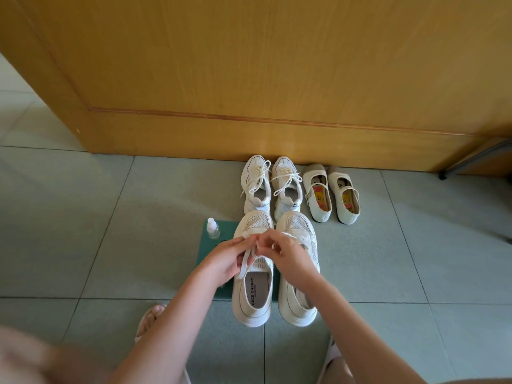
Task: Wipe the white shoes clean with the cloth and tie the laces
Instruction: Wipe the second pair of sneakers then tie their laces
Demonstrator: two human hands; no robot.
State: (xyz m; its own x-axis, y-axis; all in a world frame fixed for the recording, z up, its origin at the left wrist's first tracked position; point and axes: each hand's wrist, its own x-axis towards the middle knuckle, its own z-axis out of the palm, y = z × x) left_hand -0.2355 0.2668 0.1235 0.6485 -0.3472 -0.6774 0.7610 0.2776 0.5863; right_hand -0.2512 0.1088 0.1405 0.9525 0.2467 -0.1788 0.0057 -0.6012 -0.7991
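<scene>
Two white mesh sneakers stand side by side on the floor tiles: the left shoe [251, 297] and the right shoe [297, 303], toes toward the door. Both hands work over the left shoe's tongue. My left hand [228, 259] pinches the white lace [245, 263], which loops down its fingers. My right hand [285, 253] pinches the same lace beside it, fingers curled. A green cloth [214, 246] lies flat under and left of the shoes, mostly covered. The knot itself is hidden by my fingers.
A small clear spray bottle [213, 228] stands on the cloth's far corner. Beyond it, a second pair of laced white sneakers [270, 184] and cream strap shoes [331, 192] line the wooden door [249, 79]. My sandalled foot [149, 318] rests at the lower left.
</scene>
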